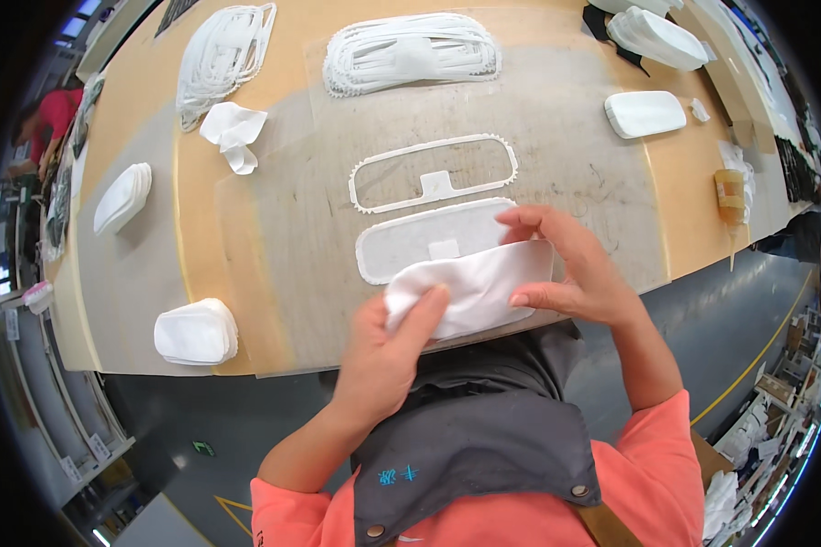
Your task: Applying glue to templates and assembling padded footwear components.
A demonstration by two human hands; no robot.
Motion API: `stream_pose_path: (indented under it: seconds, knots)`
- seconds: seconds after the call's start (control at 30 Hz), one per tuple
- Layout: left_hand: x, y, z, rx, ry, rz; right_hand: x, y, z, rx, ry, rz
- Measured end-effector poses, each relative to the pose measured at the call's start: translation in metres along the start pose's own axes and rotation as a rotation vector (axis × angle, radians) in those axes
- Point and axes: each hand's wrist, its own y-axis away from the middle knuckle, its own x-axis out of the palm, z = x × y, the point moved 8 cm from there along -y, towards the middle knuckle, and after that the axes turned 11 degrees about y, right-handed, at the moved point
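Our L hand (pixel 388 339) pinches white cloth (pixel 483 283) at L end; R hand (pixel 586 281) curls half-open round the R end, contact unclear. Cloth's nr table (pixel 292 246) edge, partly hiding white panel (pixel 392 252); we'd best smooth it flat, sq. w/ panel.

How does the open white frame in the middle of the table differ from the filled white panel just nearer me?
The open white frame shows the table through its middle; the filled white panel has a white sheet across it. The frame is unobstructed, while the panel is partly hidden by the white cloth and right hand. Both are long, with rounded ends and a small white tab.
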Motion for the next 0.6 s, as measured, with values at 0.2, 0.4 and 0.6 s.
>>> stream_pose_path:
  seconds: [0.2,0.4,0.6]
  knots:
    - [-0.039,-0.015,-0.031,0.131,-0.006,-0.037,0.021,0.018,-0.039,0.555,-0.731,0.016]
    - [-0.056,-0.071,-0.056,0.208,-0.319,-0.165,-0.002,-0.027,-0.070,0.548,-0.563,-0.106]
    - [-0.064,-0.099,-0.067,0.188,-0.428,-0.229,-0.001,-0.046,-0.085,0.629,-0.497,-0.158]
